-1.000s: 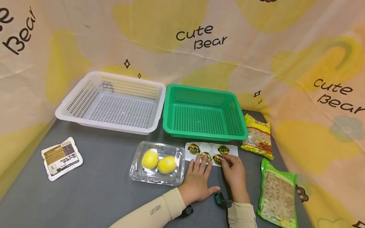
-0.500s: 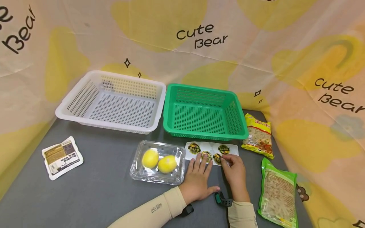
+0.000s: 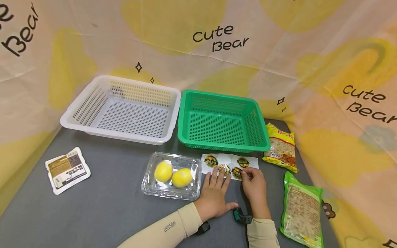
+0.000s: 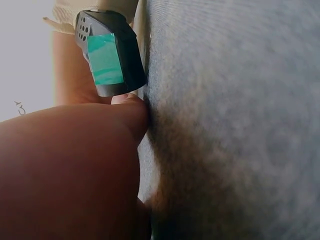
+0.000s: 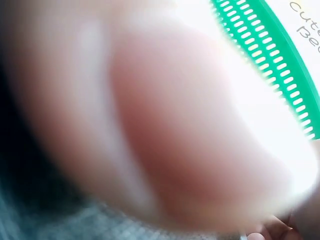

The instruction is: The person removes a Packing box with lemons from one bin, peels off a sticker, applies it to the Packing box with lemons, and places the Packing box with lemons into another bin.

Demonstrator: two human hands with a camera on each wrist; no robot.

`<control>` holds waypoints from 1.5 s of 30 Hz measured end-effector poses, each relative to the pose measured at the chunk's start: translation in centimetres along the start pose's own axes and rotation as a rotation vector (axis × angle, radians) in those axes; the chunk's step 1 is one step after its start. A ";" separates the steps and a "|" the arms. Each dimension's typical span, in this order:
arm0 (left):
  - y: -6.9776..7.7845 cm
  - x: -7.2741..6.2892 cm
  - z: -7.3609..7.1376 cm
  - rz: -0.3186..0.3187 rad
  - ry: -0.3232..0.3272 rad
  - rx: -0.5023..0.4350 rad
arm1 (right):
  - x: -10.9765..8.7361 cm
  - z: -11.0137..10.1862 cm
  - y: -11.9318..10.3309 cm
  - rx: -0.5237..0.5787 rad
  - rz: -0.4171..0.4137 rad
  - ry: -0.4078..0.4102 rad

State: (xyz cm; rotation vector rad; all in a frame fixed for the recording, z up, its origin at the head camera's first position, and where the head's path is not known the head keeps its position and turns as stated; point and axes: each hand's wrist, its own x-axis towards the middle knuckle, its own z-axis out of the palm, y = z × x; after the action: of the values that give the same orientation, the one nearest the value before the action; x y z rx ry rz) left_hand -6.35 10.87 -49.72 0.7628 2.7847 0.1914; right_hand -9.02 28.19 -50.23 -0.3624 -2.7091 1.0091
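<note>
My left hand [image 3: 212, 198] lies palm down at the lower center of the frame, fingers spread apart, fingertips on the lower edge of a white sheet [image 3: 227, 160] of round stickers. To its right, my right hand [image 3: 255, 187] pinches a sticker [image 3: 236, 173] at the sheet's lower right, thumb and forefinger together at its edge; the right wrist view is too blurred to show the grip. The sheet lies just right of the frame's center on a gray table [image 3: 93, 213], below a green basket [image 3: 223, 148]. Just left of my left hand, a clear box [image 3: 170, 194] holds two yellow fruits [image 3: 163, 172]. A white basket [image 3: 118, 134] stands at upper left, above a flat pack [image 3: 68, 170] at the left. A yellow bag [image 3: 281, 148] and a green bag [image 3: 302, 210] line the right.
</note>
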 end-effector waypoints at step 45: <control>-3.7 -5.7 -5.7 -0.034 0.682 -0.681 | -2.7 1.1 -6.4 0.557 -0.081 0.074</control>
State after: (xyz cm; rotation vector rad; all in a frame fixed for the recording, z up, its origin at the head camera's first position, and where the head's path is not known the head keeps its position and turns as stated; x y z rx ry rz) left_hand -4.89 4.42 -43.77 0.5234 2.9553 1.5463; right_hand -7.75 21.98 -47.13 -0.1766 -2.2285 1.6156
